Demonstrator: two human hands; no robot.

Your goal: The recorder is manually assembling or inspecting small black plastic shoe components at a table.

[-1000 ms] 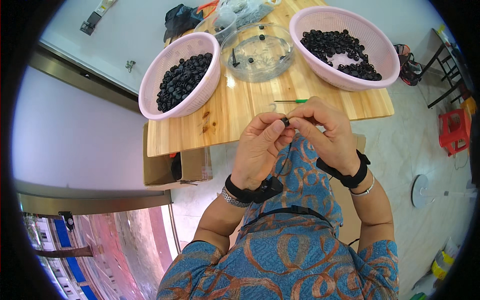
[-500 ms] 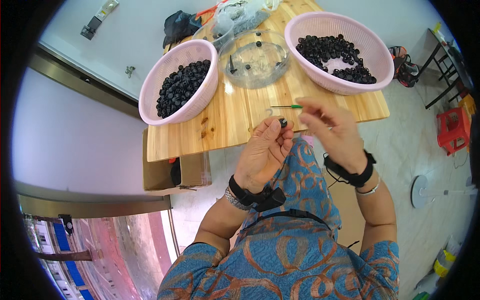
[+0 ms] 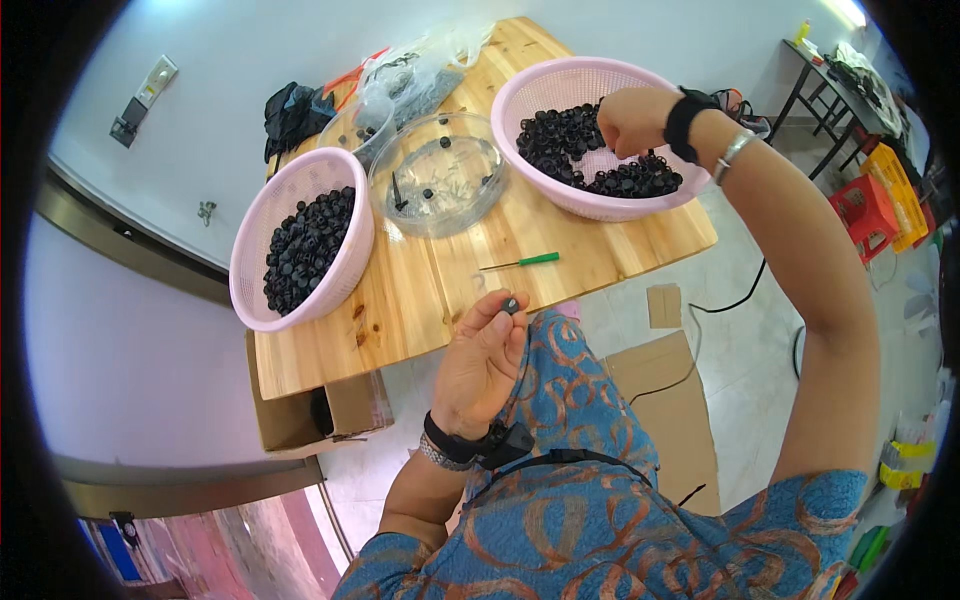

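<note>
Between thumb and fingertips, my left hand (image 3: 478, 365) grips a small round black plastic part (image 3: 511, 306) with a pale spot on top, just off the table's near edge. My right hand (image 3: 637, 118) is inside the right pink basket (image 3: 590, 203), over a pile of small black ring-like parts (image 3: 630, 180). Its fingers are curled downward, and whatever they pinch is hidden. A small screwdriver (image 3: 538, 260) with a green handle lies on the table beyond my left hand.
Another pink basket (image 3: 358, 235), filled with black parts, stands tilted at the left. Between the baskets, a clear round tray (image 3: 440, 218) holds a few black pieces. Plastic bags (image 3: 425, 75) lie behind it on the wooden table (image 3: 420, 300). Below is a cardboard box (image 3: 360, 405).
My right hand has swung away from beside my left hand, forward and right into the right basket. My left hand keeps its hold on the black part. The whole view has shifted.
</note>
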